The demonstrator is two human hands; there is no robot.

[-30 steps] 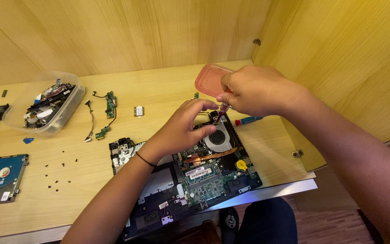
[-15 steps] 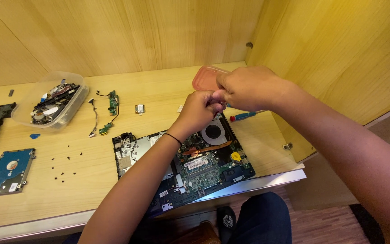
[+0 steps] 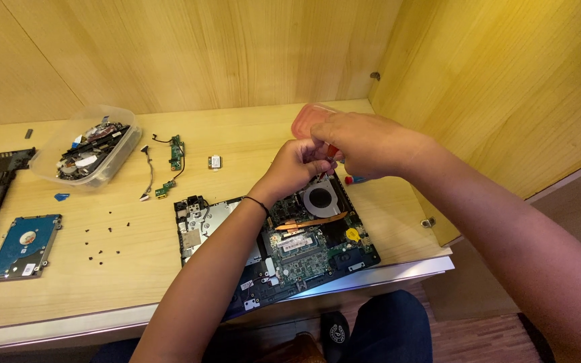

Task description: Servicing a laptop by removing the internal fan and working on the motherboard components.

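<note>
The laptop is lying open on the wooden desk at its front edge with its bottom cover off, circuit board and round fan showing, so the teardown is looking well under way. Both hands are meeting just above the fan corner: the right hand is closing around a red-handled screwdriver, while the left hand is curling its fingers at the tool's lower end, though I cannot tell whether it is pinching the tip or a screw. Already out and lying apart to the left: a hard drive, scattered small black screws, small green boards with cables, and a clear plastic tub holding removed parts. The fan, copper pipe and main board are still sitting in the case, so plenty seems left.
</note>
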